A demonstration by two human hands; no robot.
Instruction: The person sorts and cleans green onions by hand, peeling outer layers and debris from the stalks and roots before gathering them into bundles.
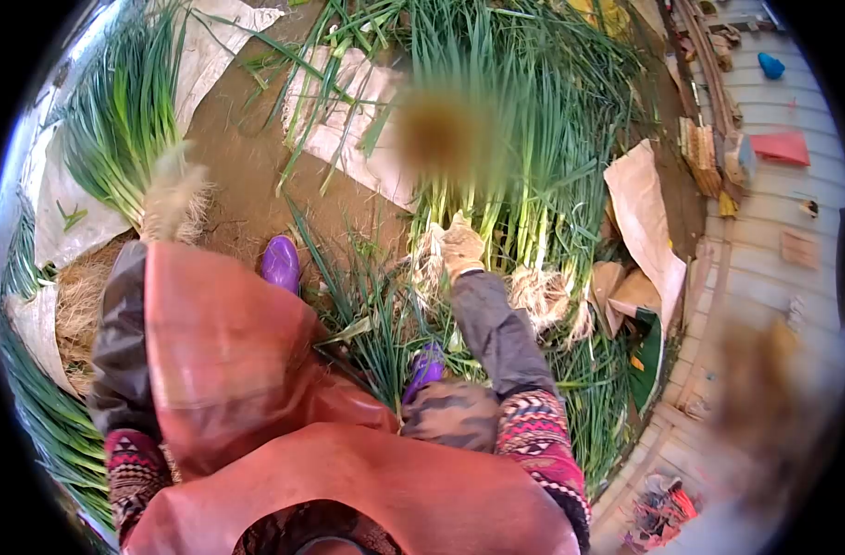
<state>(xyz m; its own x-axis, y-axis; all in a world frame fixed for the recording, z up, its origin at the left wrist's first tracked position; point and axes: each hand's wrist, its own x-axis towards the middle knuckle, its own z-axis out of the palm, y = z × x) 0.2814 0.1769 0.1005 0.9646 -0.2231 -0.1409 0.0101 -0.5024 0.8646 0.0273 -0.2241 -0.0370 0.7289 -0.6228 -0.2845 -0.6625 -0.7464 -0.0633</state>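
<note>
A beige work glove covers my right hand [463, 246], which is low on the pale stalks of long green onions [534, 199]. Its fingers appear closed around some of them, just above the stringy white roots [538, 291]. At the left, my left hand [171, 190] is smeared by motion beside the root end of another bundle of green onions [122, 139]. Its fingers cannot be made out. That bundle lies with its leaves fanned away from me.
Pale sacking [353, 120] lies on the brown soil [242, 157]. Purple boots [281, 264] show below my red apron [223, 342]. More green onions [57, 425] lie at the far left. A pale ridged wall [802, 120] borders the right. Brown blurs, perhaps lens dirt, hide parts of the view.
</note>
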